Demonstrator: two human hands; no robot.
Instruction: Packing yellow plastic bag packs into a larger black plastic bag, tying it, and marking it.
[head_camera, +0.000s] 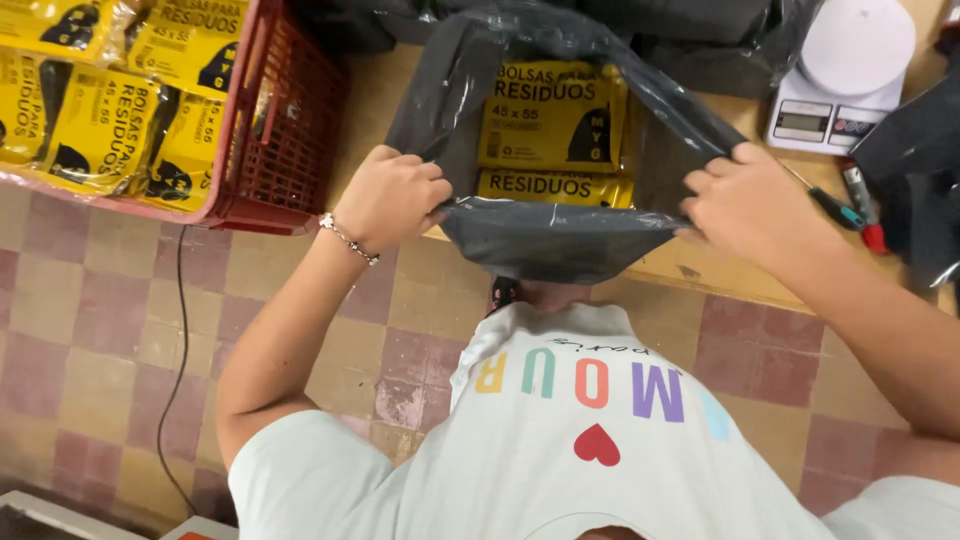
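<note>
One wooden table (705, 270) over checkered floor tiles (90, 330)

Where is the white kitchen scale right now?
The white scale sits at the head view's top right on the wooden table, beyond the right hand, above a screwdriver.

Single head view, looking steeply down, close over table edge (720, 280).

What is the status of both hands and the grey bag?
Left hand, right hand gripping grey plastic bag mouth, held open. Yellow packets inside. Nothing blocking.
</note>
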